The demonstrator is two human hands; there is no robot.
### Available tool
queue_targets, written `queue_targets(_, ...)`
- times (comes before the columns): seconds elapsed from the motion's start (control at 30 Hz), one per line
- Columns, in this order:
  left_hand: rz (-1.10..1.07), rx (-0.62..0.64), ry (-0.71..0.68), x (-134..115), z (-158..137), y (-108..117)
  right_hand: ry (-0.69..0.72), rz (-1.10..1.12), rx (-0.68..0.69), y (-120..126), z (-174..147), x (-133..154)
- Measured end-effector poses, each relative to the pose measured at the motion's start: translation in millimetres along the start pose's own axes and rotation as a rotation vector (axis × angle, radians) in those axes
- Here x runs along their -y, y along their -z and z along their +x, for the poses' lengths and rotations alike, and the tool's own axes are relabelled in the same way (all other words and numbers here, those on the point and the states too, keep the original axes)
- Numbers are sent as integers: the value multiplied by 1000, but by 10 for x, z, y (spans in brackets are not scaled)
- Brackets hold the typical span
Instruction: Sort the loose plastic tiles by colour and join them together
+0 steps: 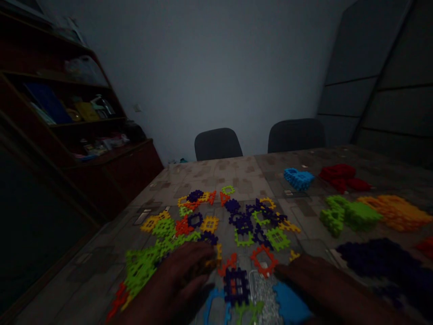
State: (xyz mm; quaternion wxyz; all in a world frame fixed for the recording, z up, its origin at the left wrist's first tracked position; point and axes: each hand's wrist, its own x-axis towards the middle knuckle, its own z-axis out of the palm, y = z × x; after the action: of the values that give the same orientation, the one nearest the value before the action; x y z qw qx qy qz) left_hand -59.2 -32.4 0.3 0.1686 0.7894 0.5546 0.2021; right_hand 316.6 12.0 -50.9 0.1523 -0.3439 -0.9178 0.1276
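My left hand (184, 271) is curled low in the centre, with yellow plastic notched building pieces (211, 262) between its fingers and thumb, partly hidden. Stretched forward over the table, my right hand (321, 275) has its fingertips beside an orange-red ring-shaped piece (253, 258); whether they touch cannot be made out. A blue piece (291, 303) lies under and beside that hand. Between the hands are a dark purple window-like piece (237, 285) and a light blue frame piece (207, 311). Left of my left hand is a heap of green pieces (140, 268).
Loose pieces in several colours lie over the middle of the patterned table (237, 168). Sorted at right are blue (299, 178), red (338, 174), green (360, 214), orange (402, 212) and dark purple (379, 257) stacks. Two chairs (218, 143) stand behind; a shelf unit (111, 169) is at left.
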Motion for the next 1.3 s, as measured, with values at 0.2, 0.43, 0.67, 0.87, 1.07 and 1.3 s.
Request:
queue_targets(0.2, 60, 62, 115, 336, -491, 266, 25, -157, -72, -266, 57, 96)
queue_targets(0.43, 120, 232, 156, 364, -807, 171, -10, -235, -75, 6, -317, -172)
queue_targets(0.67, 145, 174, 98, 438, -756, 108, -31, -299, -126, 134, -392, -228)
queue_targets(0.87, 225, 154, 94, 501, -766, 78, 12, -132, -118, -94, -79, 81)
queue_targets(1.07, 235, 74, 40, 452, -685, 59, 6, -132, -141, -108, -30, 222)
queue_targets(1.3, 167, 0, 60, 282, -621, 146, 15, -108, -177, -21, -14, 252)
